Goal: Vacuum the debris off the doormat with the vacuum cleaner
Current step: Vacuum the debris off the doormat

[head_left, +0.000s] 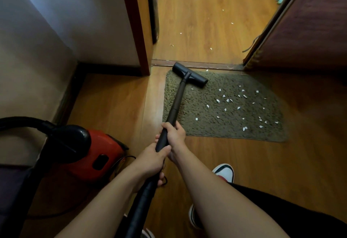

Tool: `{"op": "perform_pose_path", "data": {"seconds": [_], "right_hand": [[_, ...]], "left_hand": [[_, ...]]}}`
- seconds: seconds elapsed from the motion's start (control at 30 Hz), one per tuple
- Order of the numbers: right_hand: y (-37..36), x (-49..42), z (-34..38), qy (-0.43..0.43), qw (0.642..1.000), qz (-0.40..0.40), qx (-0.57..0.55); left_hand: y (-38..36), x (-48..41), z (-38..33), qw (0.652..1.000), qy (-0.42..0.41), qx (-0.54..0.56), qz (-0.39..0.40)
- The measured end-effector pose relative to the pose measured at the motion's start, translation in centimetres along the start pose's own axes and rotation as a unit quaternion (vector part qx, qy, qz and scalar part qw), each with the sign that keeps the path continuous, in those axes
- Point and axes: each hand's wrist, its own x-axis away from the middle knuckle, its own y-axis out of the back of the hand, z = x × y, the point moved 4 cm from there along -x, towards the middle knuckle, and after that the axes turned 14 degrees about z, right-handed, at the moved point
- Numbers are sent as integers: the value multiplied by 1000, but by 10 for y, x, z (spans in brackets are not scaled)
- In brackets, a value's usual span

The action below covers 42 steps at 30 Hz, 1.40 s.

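**Black wand (177, 102) down on doormat (206, 126)**

Head view: we grip it with left hand (152, 159) low and right hand (175, 134) higher, fingers wrapped round. Floor head (189, 75) sits on doormat's far-left corner; debris (217, 100) litters right half. Red vacuum cleaner (101, 151) at left.

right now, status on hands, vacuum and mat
Left hand, right hand grip wand. Head on mat, far left corner. Scraps on right half. Nothing blocking.

- Floor (112, 96): warm brown wood-look planks, running on through the doorway into the next room.
- Wall (47, 31), left: plain, pale, with dark skirting (105, 68) along its foot.
- Door frame (139, 21): orange-brown wood at the wall's corner.
- Threshold strip (216, 66): dark, across the doorway.
- Door (309, 27), right: dark reddish-brown, standing open.
- Light: dim, warm.
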Motion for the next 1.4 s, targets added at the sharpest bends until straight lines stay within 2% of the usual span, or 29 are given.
{"op": "perform_pose_path", "data": {"seconds": [0.27,0.57,0.73,1.0,1.4], "right_hand": [[15,-22,21,17,1000,5,-19],[40,-24,28,25,999,-29,-32],[38,-4,15,23,999,-40,-21],[9,54,-29,-2,1000,-16,-5],[-25,104,-76,-16,1000,-8,-3]], "left_hand": [[-10,-21,-25,1000,-2,0,22],[-28,-28,-32,999,4,-16,36],[-27,-11,-17,999,10,-30,35],[-12,45,33,998,16,-56,3],[5,104,73,996,22,-86,11]]}}
